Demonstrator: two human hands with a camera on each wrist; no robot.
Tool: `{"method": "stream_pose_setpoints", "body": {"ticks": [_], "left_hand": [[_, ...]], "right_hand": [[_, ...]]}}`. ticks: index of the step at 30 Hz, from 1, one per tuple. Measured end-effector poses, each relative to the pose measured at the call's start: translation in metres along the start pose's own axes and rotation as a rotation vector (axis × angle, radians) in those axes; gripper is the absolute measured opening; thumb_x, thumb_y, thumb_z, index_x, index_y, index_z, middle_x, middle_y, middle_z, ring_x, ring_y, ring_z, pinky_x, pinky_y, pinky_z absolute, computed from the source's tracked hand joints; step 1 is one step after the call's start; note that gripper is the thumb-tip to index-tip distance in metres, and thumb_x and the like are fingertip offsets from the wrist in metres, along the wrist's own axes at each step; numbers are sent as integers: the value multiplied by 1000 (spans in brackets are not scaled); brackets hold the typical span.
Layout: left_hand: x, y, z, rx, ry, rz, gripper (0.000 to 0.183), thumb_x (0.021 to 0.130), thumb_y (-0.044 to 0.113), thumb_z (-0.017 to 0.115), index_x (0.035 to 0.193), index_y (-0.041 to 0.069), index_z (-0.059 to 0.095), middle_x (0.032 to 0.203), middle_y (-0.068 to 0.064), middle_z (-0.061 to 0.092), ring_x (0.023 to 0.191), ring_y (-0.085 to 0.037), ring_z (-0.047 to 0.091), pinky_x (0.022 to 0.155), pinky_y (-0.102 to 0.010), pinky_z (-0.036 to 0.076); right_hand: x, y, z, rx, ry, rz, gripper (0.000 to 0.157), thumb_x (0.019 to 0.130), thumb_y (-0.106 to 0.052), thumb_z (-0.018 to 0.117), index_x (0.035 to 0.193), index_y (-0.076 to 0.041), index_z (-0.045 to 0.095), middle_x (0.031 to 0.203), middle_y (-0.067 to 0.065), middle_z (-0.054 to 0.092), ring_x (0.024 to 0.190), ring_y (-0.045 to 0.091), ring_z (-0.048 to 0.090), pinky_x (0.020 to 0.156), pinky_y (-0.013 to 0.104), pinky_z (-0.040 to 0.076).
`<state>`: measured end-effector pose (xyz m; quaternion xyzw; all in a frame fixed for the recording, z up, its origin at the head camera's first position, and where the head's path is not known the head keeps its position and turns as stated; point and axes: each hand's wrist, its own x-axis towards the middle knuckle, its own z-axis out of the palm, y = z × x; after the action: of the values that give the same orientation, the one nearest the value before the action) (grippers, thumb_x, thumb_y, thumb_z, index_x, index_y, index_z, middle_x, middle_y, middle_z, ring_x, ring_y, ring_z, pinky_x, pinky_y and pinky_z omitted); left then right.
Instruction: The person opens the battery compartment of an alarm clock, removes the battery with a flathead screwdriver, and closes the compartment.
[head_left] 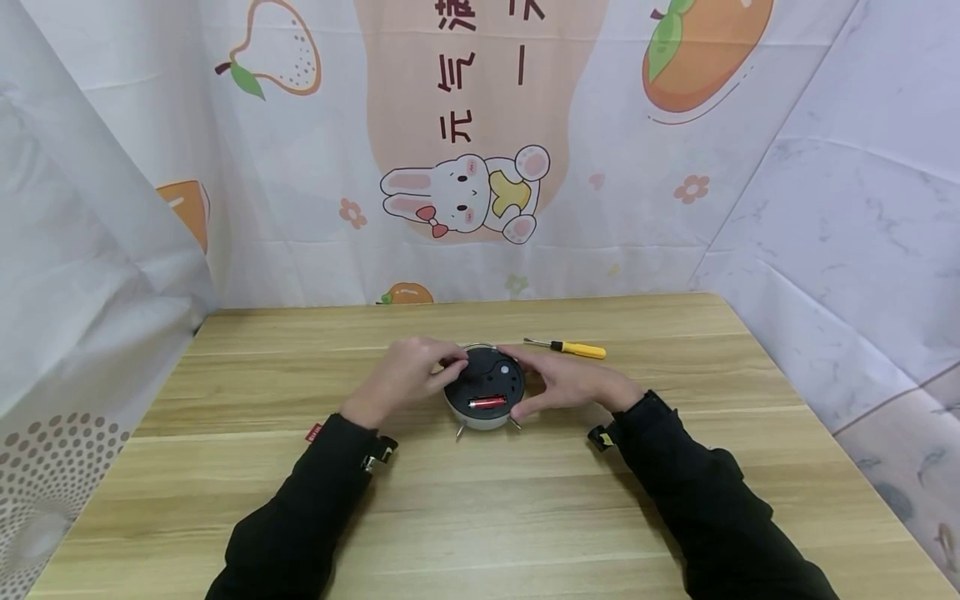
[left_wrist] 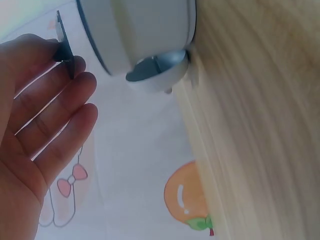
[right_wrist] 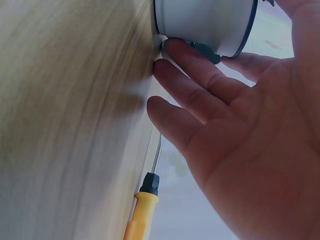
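A round alarm clock [head_left: 480, 414] lies face down on the table, black back up and metal feet toward me. A red battery [head_left: 487, 402] sits in its back. My left hand [head_left: 408, 375] is over the clock's left edge, pinching a thin black battery cover [left_wrist: 64, 47] between thumb and fingers. In the left wrist view a bell [left_wrist: 162, 77] shows at the clock's white side. My right hand [head_left: 566, 382] holds the clock's right side, thumb near the feet and fingers toward the far edge. Its fingertips [right_wrist: 175, 47] lie close by the casing in the right wrist view.
A screwdriver [head_left: 581, 349] with a yellow handle lies behind the right hand, its tip pointing left. The wooden table [head_left: 480, 517] ends at a printed cloth [head_left: 300, 183] behind, and more cloth hangs at both sides.
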<state>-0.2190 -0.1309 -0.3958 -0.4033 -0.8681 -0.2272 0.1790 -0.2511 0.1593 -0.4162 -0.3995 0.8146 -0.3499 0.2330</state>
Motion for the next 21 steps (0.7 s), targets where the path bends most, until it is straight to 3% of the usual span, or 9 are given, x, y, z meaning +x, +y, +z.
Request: {"method": "stream_pose_setpoints", "body": {"ticks": [21], "left_hand": [[-15, -26, -11, 7, 63, -101, 15, 89, 1, 75, 103, 6, 76, 98, -5, 76, 85, -15, 72, 75, -33, 59]], "right_hand": [[-1, 0, 0, -12, 11, 5, 108, 83, -42, 85, 163, -13, 18, 158, -1, 38, 140, 15, 42, 117, 40, 31]]}}
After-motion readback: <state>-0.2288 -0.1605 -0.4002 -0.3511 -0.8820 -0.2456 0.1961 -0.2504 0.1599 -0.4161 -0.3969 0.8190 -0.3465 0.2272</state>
